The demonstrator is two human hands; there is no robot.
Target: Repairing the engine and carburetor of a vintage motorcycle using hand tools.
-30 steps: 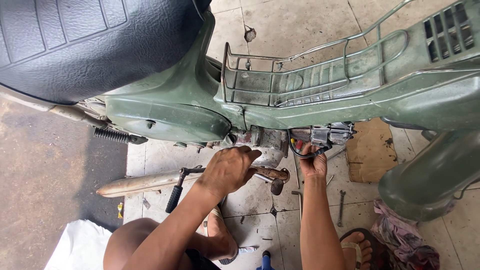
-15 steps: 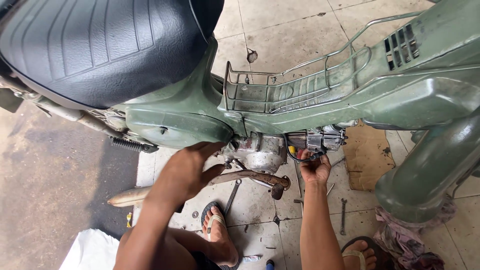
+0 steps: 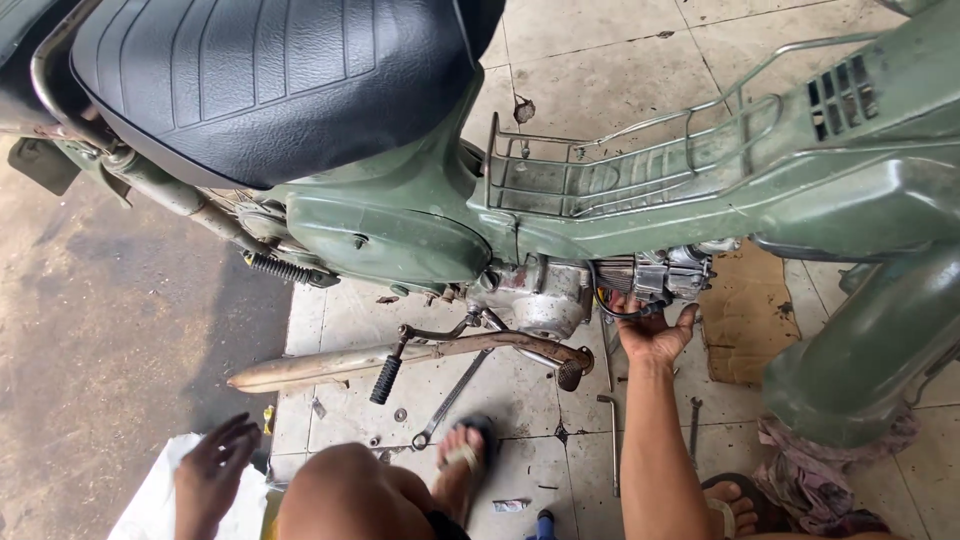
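A green motorbike [image 3: 420, 215] with a black seat [image 3: 270, 80] stands over a tiled floor. My right hand [image 3: 655, 335] reaches up under the engine [image 3: 660, 278] and presses against its underside by the black cables; what its fingers hold is hidden. My left hand [image 3: 212, 470] hovers low at the left with fingers spread, holding nothing, above a white sheet [image 3: 150, 500]. A rusty exhaust pipe [image 3: 400, 355] and a kick lever [image 3: 385, 375] run below the engine. A wrench [image 3: 450, 400] lies on the tiles near my sandalled foot [image 3: 460, 460].
A wire basket rack [image 3: 620, 170] sits on the bike's centre. A piece of cardboard [image 3: 745, 320] lies under the front. The green leg shield [image 3: 860, 350] rises at right above a rag [image 3: 810, 470]. Bolts and thin tools lie scattered on the tiles. Dark concrete lies at left.
My left hand left the exhaust and kick lever area and dropped down to the lower left. My right hand stayed under the engine. The view shifted left.
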